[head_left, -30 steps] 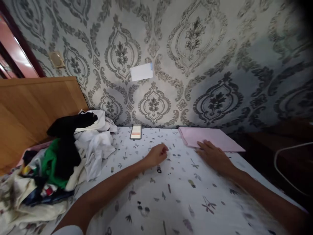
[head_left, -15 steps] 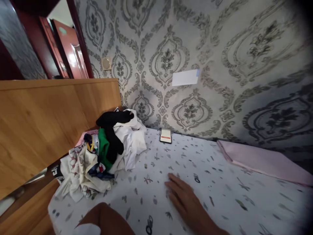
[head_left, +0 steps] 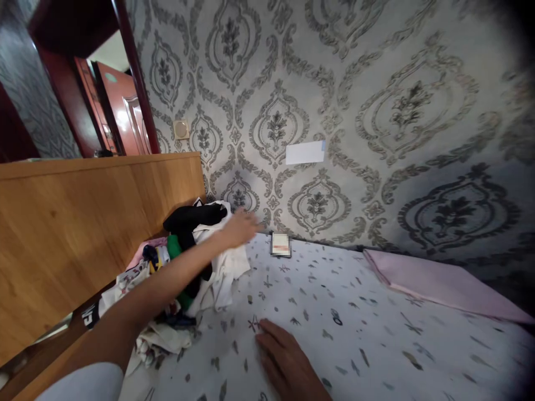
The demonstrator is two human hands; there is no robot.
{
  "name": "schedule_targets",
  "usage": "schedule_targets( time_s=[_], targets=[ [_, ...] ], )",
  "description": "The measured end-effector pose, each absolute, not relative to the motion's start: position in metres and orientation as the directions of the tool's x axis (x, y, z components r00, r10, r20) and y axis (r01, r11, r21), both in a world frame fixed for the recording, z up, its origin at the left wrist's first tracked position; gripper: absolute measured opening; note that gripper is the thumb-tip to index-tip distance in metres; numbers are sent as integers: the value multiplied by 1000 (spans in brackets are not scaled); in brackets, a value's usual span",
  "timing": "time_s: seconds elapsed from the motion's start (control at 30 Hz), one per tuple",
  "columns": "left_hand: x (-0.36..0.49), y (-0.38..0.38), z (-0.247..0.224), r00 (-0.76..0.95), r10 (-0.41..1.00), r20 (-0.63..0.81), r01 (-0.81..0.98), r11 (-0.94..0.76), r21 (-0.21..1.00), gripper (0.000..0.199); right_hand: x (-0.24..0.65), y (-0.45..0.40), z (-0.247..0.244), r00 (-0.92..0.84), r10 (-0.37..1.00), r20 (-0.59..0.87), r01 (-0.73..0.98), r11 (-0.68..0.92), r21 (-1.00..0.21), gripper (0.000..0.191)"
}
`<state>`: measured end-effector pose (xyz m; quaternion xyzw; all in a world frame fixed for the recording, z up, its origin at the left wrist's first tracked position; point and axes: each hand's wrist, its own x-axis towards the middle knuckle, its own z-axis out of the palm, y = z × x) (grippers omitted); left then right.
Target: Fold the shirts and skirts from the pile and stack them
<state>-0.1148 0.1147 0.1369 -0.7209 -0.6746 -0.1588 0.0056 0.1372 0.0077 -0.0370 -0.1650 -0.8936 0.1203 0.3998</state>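
Note:
My left hand (head_left: 241,227) is stretched out over the white clothes (head_left: 234,262) at the pile's right edge, close to the wall. Its fingers are smeared by motion, and whether they touch anything is unclear. My left forearm passes over the heap, where black (head_left: 184,218), green and patterned garments lie. Just right of that hand, a small dark-edged item with a pale face (head_left: 281,245) lies on the patterned sheet (head_left: 359,334). Low in the middle, my right hand (head_left: 282,356) rests on or just above the sheet, fingers extended and holding nothing.
A wooden board (head_left: 104,223) borders the bed at the left. The patterned wall (head_left: 355,184) stands behind, carrying a white paper strip (head_left: 304,153) and a switch plate (head_left: 181,130). Folded pink cloth (head_left: 443,284) lies along the wall at the right.
My left arm has reached forward across the clothes pile to the wall side. My right hand has shifted left and nearer to me. The view has tilted up slightly.

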Motion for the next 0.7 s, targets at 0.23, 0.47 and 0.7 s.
schedule_targets(
  time_s=[0.23, 0.47, 0.7],
  targets=[
    [-266, 80, 194, -507, 801, 317, 835, 548, -51, 37, 132, 26, -65, -672, 343, 657, 199, 938, -285, 36],
    [-243, 133, 173, -324, 912, 252, 942, 337, -8, 41, 132, 24, -58, -693, 334, 638, 194, 940, -281, 37],
    [-241, 146, 163, -411, 883, 228, 909, 380, 170, 11, 133, 19, -47, -708, 397, 584, 225, 911, -346, 37]
  ],
)
